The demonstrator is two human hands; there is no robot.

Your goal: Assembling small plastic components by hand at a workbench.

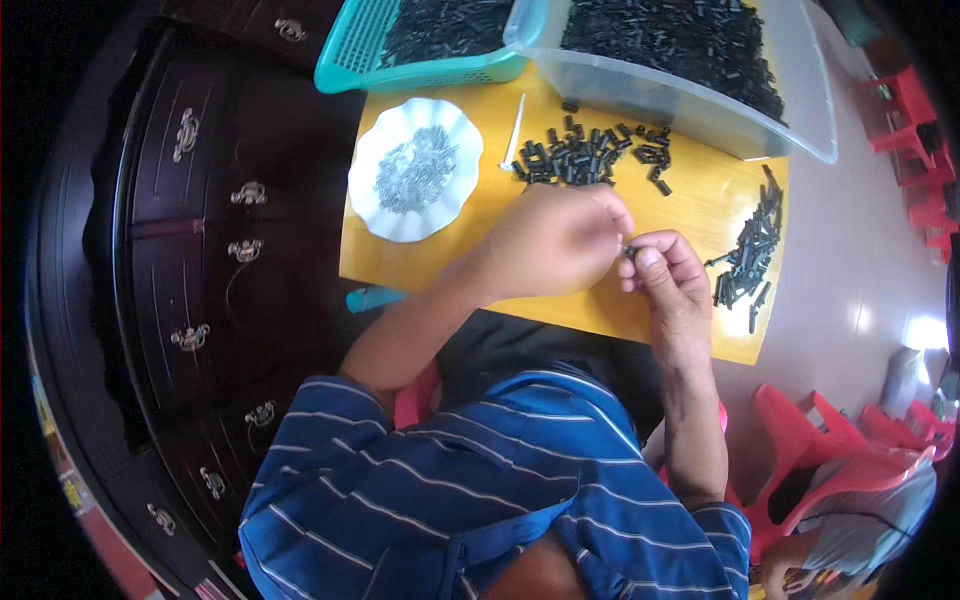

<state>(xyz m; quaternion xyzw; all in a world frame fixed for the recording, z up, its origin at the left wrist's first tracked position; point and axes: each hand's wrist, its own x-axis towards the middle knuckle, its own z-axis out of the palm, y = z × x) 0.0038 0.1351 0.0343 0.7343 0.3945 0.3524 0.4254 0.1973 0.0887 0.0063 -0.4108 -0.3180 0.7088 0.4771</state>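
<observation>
Above the near part of the yellow table, my two hands meet. My right hand point(675, 285) pinches a small black cylindrical piece point(632, 252) between thumb and fingers. My left hand point(560, 242), blurred, reaches across with its fingers curled against the tip of that piece. What it grips is too small to make out. Just beyond it lies a loose pile of short black tubes point(575, 158). Right of my right hand is a heap of longer, thinner black pieces point(750, 245). A white scalloped dish point(368, 165) at the left holds many small clear pieces point(415, 170).
A teal basket point(345, 78) and a clear plastic bin point(680, 125), both full of black pieces, stand at the table's point(470, 255) far side. A thin white stick point(517, 130) lies near the dish. Dark drawers point(215, 250) line the left; red chairs point(800, 440) and another person point(865, 510) are at right.
</observation>
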